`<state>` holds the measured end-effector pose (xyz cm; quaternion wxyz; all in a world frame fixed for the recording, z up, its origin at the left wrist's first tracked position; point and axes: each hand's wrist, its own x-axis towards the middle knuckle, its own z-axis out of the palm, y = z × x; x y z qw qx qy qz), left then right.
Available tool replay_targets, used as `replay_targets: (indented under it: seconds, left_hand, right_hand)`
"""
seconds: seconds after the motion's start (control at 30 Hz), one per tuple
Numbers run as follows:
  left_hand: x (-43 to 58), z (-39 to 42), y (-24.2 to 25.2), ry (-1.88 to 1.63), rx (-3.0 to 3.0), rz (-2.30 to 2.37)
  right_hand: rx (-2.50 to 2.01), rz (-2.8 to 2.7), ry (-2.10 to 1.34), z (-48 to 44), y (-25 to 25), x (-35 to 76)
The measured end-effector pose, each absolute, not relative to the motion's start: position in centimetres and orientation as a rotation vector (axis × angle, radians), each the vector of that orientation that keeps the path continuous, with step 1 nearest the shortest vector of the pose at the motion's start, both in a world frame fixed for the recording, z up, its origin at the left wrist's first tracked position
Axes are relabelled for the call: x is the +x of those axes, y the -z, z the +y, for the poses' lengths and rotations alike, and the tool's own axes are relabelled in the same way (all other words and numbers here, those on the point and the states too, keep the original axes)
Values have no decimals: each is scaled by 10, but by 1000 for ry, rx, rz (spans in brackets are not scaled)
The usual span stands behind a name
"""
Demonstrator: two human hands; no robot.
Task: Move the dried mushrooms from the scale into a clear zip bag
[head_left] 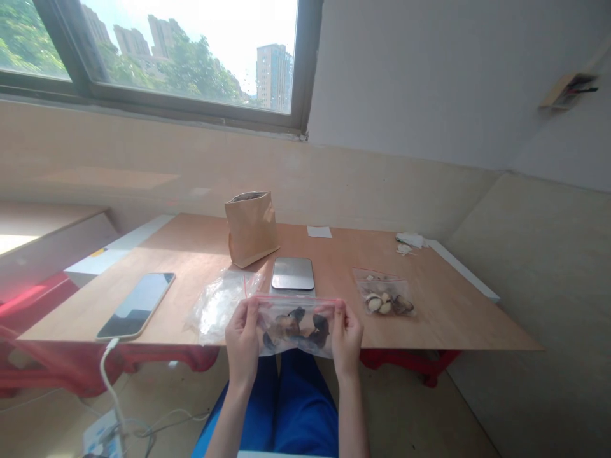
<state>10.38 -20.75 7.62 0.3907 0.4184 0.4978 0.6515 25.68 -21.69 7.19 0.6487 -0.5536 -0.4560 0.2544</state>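
My left hand (242, 337) and my right hand (346, 337) pinch the two sides of a clear zip bag (294, 327) with a red seal, holding it up just off the near table edge. Dark brown dried pieces, possibly mushrooms, lie inside it. Behind the bag stands a metal-topped digital kitchen scale (293, 275). A crumpled clear plastic bag (219, 305) lies just beyond my left hand. To the right, a second zip bag (384, 296) holds pale and dark pieces.
The plywood table (453, 318) also carries a upright kraft paper bag (251, 229), a smartphone (136, 305), a white paper slip (319, 232) and white tissue (410, 240). A white charging cable (109, 381) hangs below the near edge. A wall stands behind the table.
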Motion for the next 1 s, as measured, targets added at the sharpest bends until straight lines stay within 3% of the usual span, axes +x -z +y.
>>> replay_targets:
  seconds: [0.33,1.0]
  left_hand:
    - [105,-211,-79,-1657,1166,1409]
    - [108,-203,-76,-1574,1097,1171]
  right_hand:
    - [-1301,-1024,-531,-218,-70,255]
    - [-1155,-1040,-594,-213,-65,253]
